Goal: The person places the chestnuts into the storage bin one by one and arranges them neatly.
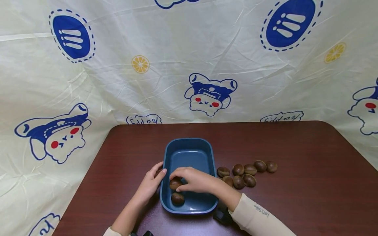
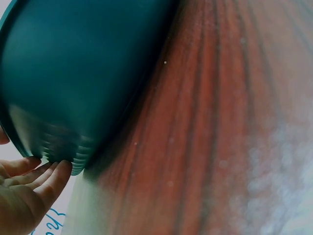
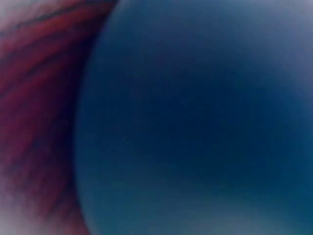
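Note:
A blue rectangular tray stands on the table, and its left side wall is held by my left hand. The thumb is at the rim while the fingers lie along the outer wall. My right hand reaches in over the tray's right side and grips a brown chestnut between thumb and fingers, low in the tray near the left wall. Just in front of it a second chestnut lies on the tray floor. In the right wrist view only the blurred blue tray fills the frame, with no fingers visible.
Several loose chestnuts lie in a cluster on the dark brown wooden table, close to the tray's right side. Partly under the right sleeve is a black wrist device. A white printed cloth hangs behind the table.

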The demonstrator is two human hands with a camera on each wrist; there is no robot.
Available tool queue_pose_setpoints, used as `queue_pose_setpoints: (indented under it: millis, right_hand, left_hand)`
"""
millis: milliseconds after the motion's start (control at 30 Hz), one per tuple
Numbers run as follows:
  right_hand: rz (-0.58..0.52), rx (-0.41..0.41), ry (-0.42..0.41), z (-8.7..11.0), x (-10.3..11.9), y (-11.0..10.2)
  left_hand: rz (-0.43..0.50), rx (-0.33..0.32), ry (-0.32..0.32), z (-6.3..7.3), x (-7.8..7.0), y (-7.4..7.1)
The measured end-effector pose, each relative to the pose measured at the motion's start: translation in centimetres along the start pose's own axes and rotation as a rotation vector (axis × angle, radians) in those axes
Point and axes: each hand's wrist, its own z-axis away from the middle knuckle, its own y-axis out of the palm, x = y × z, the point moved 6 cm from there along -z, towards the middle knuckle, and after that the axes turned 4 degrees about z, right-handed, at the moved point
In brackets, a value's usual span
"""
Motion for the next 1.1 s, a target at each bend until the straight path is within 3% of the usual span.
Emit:
queue_pose_setpoints:
  millis: [800, 1100]
  right_hand:
    - [0.063, 0.070, 0.045, -0.5, -0.7, 1.6]
    - [0.054, 0.054, 0.038, -0.5, -0.7, 1.5]
  left_hand:
    - [-0.004, -0.001, 0.005, 0.1, -0.1, 0.1]
    - [0.004, -0.004, 0.012, 0.1, -0.1, 0.1]
